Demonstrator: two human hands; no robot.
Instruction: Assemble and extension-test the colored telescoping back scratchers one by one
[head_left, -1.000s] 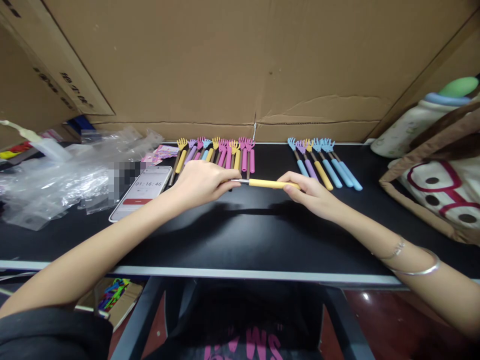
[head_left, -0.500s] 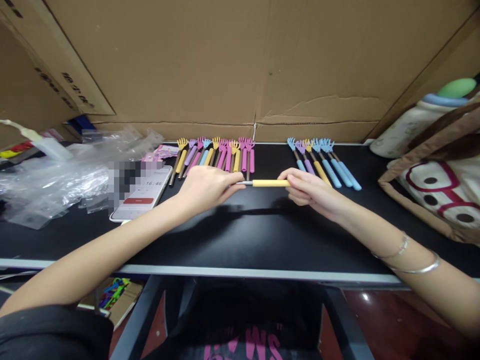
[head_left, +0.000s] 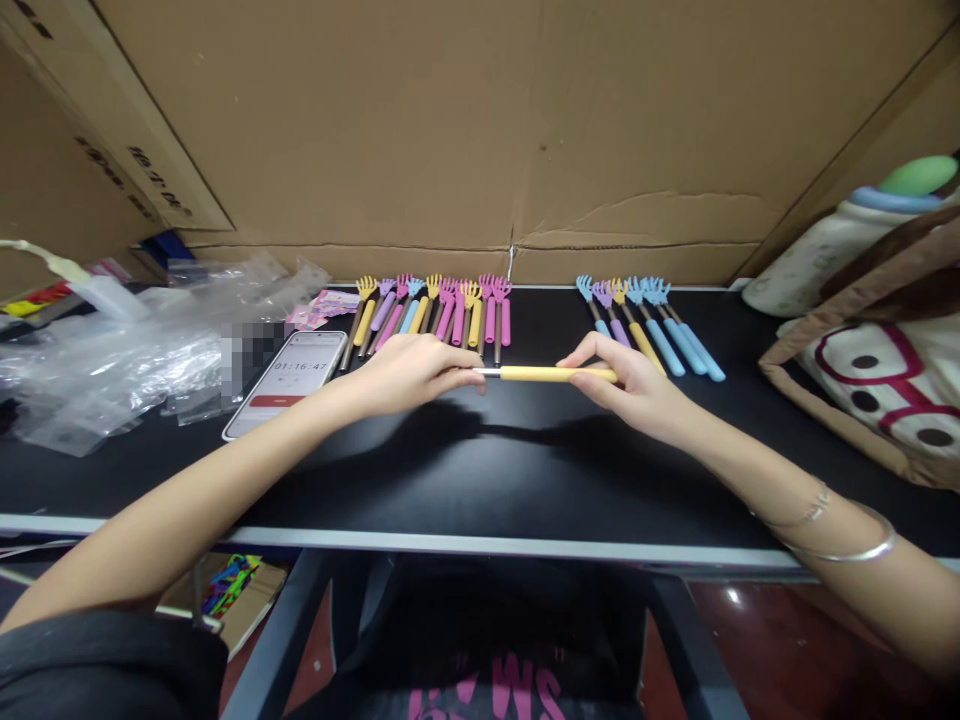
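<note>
Both hands hold one yellow-handled back scratcher (head_left: 551, 374) level above the black table (head_left: 480, 480). My left hand (head_left: 409, 372) is closed round its metal end, which hides the claw head. My right hand (head_left: 637, 385) pinches the yellow grip at its right end. Behind them lies a row of several small hand-shaped scratchers in pink, yellow, purple and blue (head_left: 439, 310). A second row, mostly blue (head_left: 649, 325), lies further right.
A phone showing a timer (head_left: 289, 380) lies left of my left hand. Crumpled clear plastic bags (head_left: 127, 345) cover the table's left side. A patterned bag (head_left: 877, 385) and a bottle (head_left: 832, 245) stand at the right. Cardboard (head_left: 480, 130) walls the back.
The yellow scratcher was pushed shorter between my hands, then drawn out again. My right hand has moved slightly right along the grip. The phone timer has advanced.
</note>
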